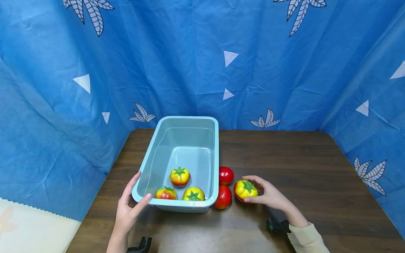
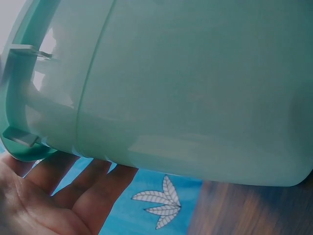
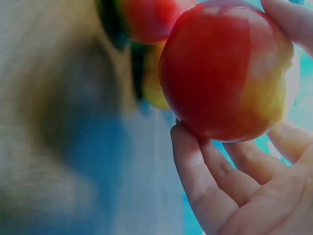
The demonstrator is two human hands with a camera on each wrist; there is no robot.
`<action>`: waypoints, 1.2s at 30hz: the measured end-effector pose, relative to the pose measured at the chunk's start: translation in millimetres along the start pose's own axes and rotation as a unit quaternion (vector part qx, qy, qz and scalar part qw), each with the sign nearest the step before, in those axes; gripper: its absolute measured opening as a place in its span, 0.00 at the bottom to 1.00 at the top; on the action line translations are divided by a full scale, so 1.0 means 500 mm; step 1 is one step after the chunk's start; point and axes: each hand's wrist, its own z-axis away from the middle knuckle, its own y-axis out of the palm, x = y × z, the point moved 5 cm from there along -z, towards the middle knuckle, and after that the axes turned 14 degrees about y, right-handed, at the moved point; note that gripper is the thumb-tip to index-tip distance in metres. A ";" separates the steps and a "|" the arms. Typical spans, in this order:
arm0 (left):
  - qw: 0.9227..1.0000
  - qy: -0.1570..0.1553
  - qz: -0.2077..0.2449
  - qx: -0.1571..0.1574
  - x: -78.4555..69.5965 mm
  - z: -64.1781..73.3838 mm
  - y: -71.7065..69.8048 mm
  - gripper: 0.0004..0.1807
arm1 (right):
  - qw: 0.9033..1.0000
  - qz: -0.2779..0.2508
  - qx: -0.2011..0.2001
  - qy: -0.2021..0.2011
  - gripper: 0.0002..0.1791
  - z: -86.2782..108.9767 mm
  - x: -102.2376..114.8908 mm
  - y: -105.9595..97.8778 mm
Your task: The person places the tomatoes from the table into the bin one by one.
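Note:
A light blue-green plastic bin (image 1: 190, 154) stands on the table, with three red-yellow toy tomatoes inside near its front wall. My left hand (image 1: 128, 207) grips its front-left corner, the thumb at the front rim and the fingers along the left side. In the left wrist view, those fingers touch the bin's outer wall (image 2: 195, 88). To the right of the bin, my right hand (image 1: 265, 193) holds a toy tomato (image 1: 245, 189) between thumb and fingers, its green star-shaped top facing up. The right wrist view shows the red and yellow underside of this tomato (image 3: 225, 73).
Two red toy tomatoes lie between the bin and my right hand, one behind (image 1: 226, 175) and one in front (image 1: 223, 197). A blue patterned curtain (image 1: 196, 70) hangs around the back and sides of the dark wooden table (image 1: 300, 158).

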 end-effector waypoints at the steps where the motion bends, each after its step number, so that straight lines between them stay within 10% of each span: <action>1: 1.000 0.000 -0.001 0.000 0.000 0.000 0.000 0.37 | 1.000 -0.002 -0.004 -0.001 0.36 0.000 0.004 -0.004; 20: 1.000 -0.012 -0.010 -0.006 0.001 -0.001 0.002 0.38 | 0.997 -0.040 -0.033 -0.049 0.36 -0.008 0.104 -0.059; 36: 0.999 0.040 0.030 -0.004 -0.010 0.001 0.004 0.38 | 0.991 -0.068 -0.014 -0.114 0.36 -0.029 0.209 -0.063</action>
